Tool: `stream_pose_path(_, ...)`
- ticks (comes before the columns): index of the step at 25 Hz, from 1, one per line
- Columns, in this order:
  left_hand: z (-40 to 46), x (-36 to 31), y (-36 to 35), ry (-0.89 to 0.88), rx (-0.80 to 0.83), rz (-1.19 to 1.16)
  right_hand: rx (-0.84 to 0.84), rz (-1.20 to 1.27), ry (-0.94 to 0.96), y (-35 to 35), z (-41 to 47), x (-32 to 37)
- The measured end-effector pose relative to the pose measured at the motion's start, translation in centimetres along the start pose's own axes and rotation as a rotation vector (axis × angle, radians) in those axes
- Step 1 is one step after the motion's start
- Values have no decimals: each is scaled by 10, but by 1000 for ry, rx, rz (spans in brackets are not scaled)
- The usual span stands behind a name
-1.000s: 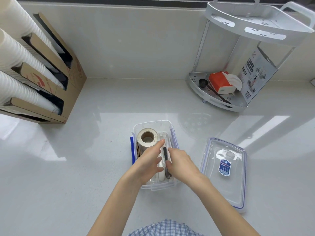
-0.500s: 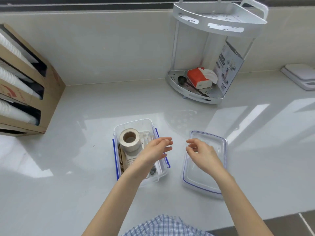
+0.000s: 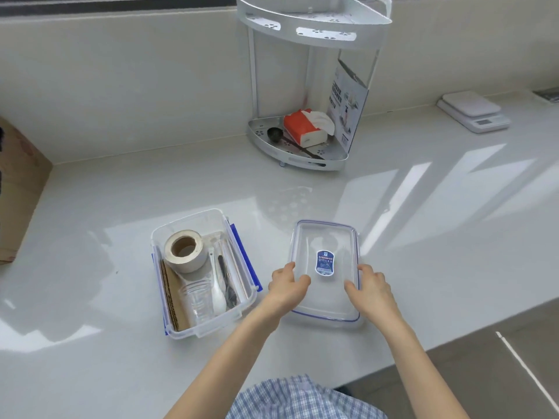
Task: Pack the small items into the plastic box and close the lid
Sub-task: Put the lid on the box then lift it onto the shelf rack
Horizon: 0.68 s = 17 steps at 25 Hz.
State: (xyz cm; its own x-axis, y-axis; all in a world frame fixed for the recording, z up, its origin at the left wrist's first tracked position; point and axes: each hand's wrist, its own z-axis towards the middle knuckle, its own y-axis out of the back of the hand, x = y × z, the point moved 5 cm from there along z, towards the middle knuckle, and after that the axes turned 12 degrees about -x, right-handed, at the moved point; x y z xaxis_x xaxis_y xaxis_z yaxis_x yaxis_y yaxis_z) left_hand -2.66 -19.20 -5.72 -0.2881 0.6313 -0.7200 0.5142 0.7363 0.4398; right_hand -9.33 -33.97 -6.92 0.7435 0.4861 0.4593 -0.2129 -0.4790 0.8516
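The clear plastic box [image 3: 193, 220] with blue clips stands on the white counter, left of centre. Inside it lie a tape roll [image 3: 183, 251], a clear cup [image 3: 198, 297], a white spoon [image 3: 218, 293], a dark fork [image 3: 227, 282] and brown cardboard [image 3: 172, 294]. Its clear lid [image 3: 326, 237], with a blue label, lies flat on the counter to the right of the box. My left hand [image 3: 286, 285] grips the lid's left edge and my right hand [image 3: 370, 287] grips its right edge, thumbs resting on top.
A white corner rack [image 3: 299, 152] at the back holds a tissue pack [image 3: 305, 128] and a dark scoop. A kitchen scale [image 3: 473, 111] sits far right. A cardboard holder [image 3: 18, 189] stands at the left edge. The counter's front edge runs diagonally at lower right.
Both hands left the box and moved right onto the lid, taking hold of its two long edges. The view swung to the right.
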Motion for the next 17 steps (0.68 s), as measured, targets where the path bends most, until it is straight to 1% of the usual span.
stream_pose_path(3,1,3,-1,26,-8,-5,0,122,-46,-4,-2,0)
stream_pose_path(7,-2,-2,7,12,-52,-111,-62,187,-51,2,-3,6)
stream_pose_path(10,-6,-17,20,-67,-132,-176,-126,241,-8,13,-2,16)
stream_pose_path(13,-13,-25,43,-146,-224,-228,-148,302,50,22,-5,35)
stream_pose_path(15,-16,-24,58,-156,-273,-289,-154,342,95,25,-7,50)
stream_pose_path(17,-21,-17,82,-154,-359,-386,-142,375,172,24,-12,71)
